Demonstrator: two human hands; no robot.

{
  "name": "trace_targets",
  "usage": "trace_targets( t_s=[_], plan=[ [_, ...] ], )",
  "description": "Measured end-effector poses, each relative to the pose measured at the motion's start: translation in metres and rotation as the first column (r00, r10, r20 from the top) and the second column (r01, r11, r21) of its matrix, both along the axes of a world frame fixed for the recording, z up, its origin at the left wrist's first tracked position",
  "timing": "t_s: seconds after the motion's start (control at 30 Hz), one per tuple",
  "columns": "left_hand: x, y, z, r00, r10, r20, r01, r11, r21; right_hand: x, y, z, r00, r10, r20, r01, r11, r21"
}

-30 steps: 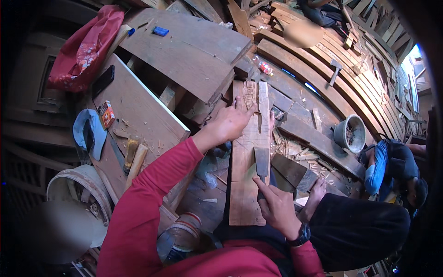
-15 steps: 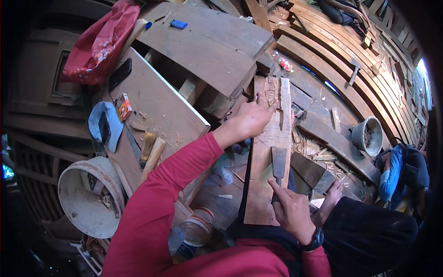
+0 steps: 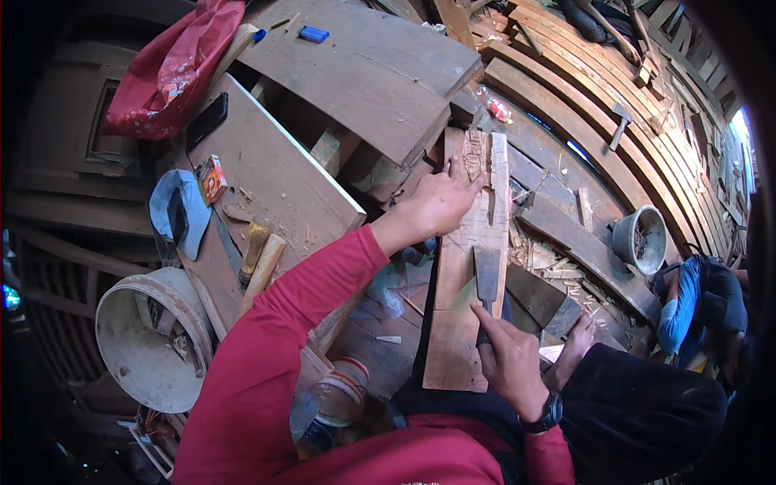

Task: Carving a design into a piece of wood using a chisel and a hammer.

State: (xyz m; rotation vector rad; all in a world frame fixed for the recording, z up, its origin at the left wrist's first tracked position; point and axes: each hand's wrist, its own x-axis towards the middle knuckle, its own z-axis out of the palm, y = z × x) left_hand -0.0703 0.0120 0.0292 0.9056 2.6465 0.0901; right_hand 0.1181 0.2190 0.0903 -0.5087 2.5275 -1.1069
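Observation:
A long wooden board point(image 3: 455, 335) lies lengthwise in front of me, its near end by my lap. Its far end has roughly cut recesses and a narrow slot point(image 3: 491, 206). My left hand point(image 3: 443, 199) rests on the board beside these cuts, fingers stretched out. Lower down, my right hand point(image 3: 512, 360) grips a chisel point(image 3: 487, 275) by its handle, index finger pointing along it. The wide, flat metal blade lies over the board's face, pointing away from me; most of the handle is hidden in the hand.
To the left, a wooden panel point(image 3: 279, 162) carries a phone point(image 3: 208, 121), a small orange box point(image 3: 212, 179), a pale blue cap point(image 3: 179, 212) and wooden-handled tools point(image 3: 263, 271). A white bucket point(image 3: 145, 347) stands below. Rightward are a grey bucket point(image 3: 640, 239), wood shavings, long planks and another person point(image 3: 702, 303).
The chisel and my right hand have shifted slightly forward along the board. My left hand keeps its place on it. The whole view has drifted a little.

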Motion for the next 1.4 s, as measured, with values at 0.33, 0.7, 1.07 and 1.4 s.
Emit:
trace_targets(
  t_s=[0.33,0.7,1.07,1.4],
  plan=[
    [-0.001,0.002,0.004,1.000,0.014,0.027,-0.014,1.000,-0.005,-0.007,0.004,-0.018,0.997,-0.072,-0.025,0.074,0.995,0.068],
    [0.003,-0.003,-0.006,1.000,0.016,0.014,-0.016,1.000,-0.019,-0.007,0.001,-0.007,0.995,-0.094,-0.034,0.094,0.996,-0.003],
    [-0.001,-0.001,-0.003,1.000,0.003,-0.005,-0.004,1.000,-0.012,-0.009,0.003,-0.028,0.992,-0.127,-0.006,0.127,0.987,0.103],
    [0.000,-0.004,0.003,0.999,0.004,0.039,-0.003,1.000,-0.012,-0.010,-0.003,-0.013,0.989,-0.134,-0.064,0.137,0.989,0.049]
  ],
)
